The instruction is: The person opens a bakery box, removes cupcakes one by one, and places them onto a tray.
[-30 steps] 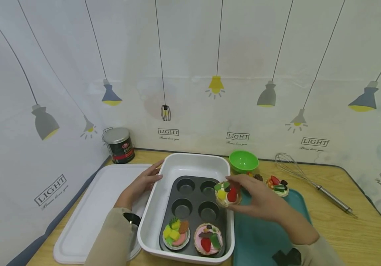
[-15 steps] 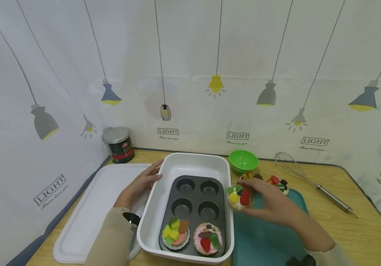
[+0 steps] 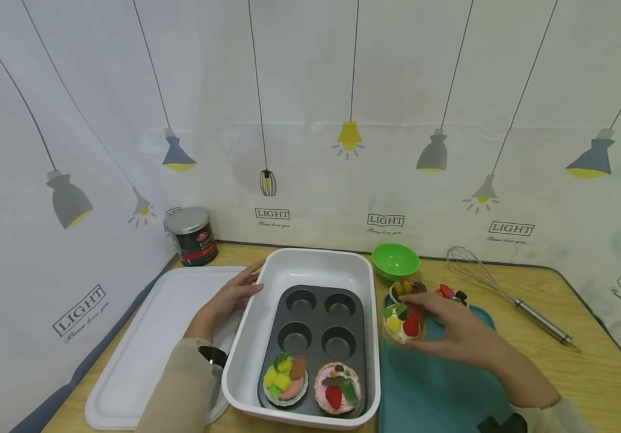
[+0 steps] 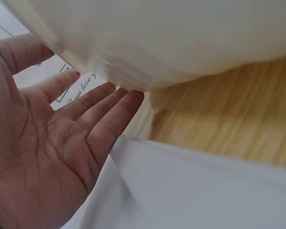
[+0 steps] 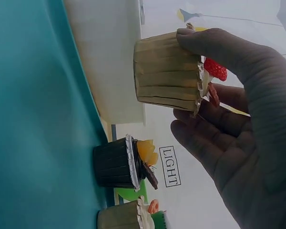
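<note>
My right hand point(image 3: 462, 329) pinches a cupcake point(image 5: 169, 71) by its rim, thumb on one side and fingers on the other. The cupcake has a gold paper cup with strawberry, yellow fruit and green leaf on cream, and is held above the teal tray point(image 3: 435, 385). My left hand point(image 3: 229, 304) has its fingers extended, with the tips against the outer left side of the white bin point(image 4: 181, 43). Inside the bin lies a dark muffin tin point(image 3: 317, 313). Its two front cups hold a yellow-fruit cupcake point(image 3: 285, 382) and a pink cupcake point(image 3: 337, 390).
Two more cupcakes, one in a black cup point(image 5: 115, 164) and one in a gold cup point(image 5: 119, 217), stand at the tray's far end. Behind them are a green bowl point(image 3: 395, 261) and a whisk point(image 3: 527, 305). A white lid point(image 3: 142, 361) and a lidded canister point(image 3: 191, 237) are left.
My right hand has moved right with the cupcake, from over the muffin tin's right edge to over the teal tray. My left hand stays at the bin.
</note>
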The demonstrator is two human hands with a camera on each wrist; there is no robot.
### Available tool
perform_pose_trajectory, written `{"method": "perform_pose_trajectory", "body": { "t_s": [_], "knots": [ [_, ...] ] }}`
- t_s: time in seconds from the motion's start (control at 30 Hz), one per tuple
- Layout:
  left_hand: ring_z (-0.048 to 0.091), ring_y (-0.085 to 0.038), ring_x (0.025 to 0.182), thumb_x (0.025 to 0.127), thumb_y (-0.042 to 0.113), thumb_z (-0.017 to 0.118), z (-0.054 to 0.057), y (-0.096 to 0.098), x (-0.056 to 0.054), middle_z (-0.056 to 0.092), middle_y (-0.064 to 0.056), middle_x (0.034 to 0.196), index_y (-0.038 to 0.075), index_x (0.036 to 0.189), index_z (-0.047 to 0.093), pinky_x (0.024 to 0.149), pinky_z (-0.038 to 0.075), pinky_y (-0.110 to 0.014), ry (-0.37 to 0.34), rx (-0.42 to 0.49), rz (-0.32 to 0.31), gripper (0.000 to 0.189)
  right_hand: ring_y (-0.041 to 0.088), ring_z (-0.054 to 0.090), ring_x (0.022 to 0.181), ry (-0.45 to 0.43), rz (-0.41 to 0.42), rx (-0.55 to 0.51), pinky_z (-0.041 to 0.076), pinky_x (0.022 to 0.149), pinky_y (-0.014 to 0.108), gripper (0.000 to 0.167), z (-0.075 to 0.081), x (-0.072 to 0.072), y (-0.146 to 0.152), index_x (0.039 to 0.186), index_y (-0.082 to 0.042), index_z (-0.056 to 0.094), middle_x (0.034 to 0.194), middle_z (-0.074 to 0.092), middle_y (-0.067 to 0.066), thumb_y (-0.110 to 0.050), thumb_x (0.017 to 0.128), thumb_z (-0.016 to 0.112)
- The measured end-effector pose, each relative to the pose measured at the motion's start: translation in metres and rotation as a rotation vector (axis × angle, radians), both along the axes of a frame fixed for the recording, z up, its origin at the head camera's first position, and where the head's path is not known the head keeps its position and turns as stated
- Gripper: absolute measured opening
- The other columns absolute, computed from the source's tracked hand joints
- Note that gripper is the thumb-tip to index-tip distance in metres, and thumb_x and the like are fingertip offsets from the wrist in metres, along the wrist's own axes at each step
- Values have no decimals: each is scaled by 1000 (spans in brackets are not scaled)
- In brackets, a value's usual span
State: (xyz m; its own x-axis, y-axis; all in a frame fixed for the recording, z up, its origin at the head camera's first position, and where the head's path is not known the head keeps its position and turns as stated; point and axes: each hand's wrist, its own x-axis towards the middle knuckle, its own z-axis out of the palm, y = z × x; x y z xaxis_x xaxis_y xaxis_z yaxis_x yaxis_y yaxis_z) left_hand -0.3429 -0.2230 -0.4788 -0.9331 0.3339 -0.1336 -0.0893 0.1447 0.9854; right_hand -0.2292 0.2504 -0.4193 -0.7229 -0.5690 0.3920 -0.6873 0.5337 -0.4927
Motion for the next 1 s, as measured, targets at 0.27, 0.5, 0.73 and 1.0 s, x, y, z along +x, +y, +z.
{"method": "perform_pose_trajectory", "body": {
  "t_s": [0.27, 0.5, 0.73, 1.0],
  "knots": [
    [45, -31, 139, 97, 33, 61, 1, 1, 1, 35, -4, 161, 41, 155, 36, 108, 40, -56, 6, -2, -1, 64, 5, 63, 100, -21, 12, 43, 56, 81, 35, 65, -3, -1, 3, 138, -15, 57, 118, 64, -10, -37, 83, 83],
    [46, -31, 139, 97, 33, 61, 0, 1, 0, 34, -6, 161, 40, 156, 34, 106, 43, -54, 7, -9, -3, 65, 7, 63, 102, -82, -27, 99, 56, 83, 39, 68, -8, -4, 6, 139, -14, 56, 118, 64, -9, -45, 84, 80],
    [45, -32, 139, 97, 33, 61, -1, 0, -1, 33, -7, 162, 39, 156, 33, 106, 42, -53, 10, -16, -7, 66, 9, 63, 105, -129, -61, 127, 56, 85, 43, 70, -13, -7, 7, 140, -15, 56, 122, 63, -7, -50, 83, 79],
    [47, -31, 138, 97, 33, 61, -1, 0, -1, 34, -5, 161, 41, 155, 34, 105, 45, -52, 1, -17, 2, 65, 7, 62, 100, -146, -46, 128, 56, 83, 42, 70, -19, -12, 9, 139, -12, 56, 116, 63, -10, -49, 84, 79]
  ]
}}
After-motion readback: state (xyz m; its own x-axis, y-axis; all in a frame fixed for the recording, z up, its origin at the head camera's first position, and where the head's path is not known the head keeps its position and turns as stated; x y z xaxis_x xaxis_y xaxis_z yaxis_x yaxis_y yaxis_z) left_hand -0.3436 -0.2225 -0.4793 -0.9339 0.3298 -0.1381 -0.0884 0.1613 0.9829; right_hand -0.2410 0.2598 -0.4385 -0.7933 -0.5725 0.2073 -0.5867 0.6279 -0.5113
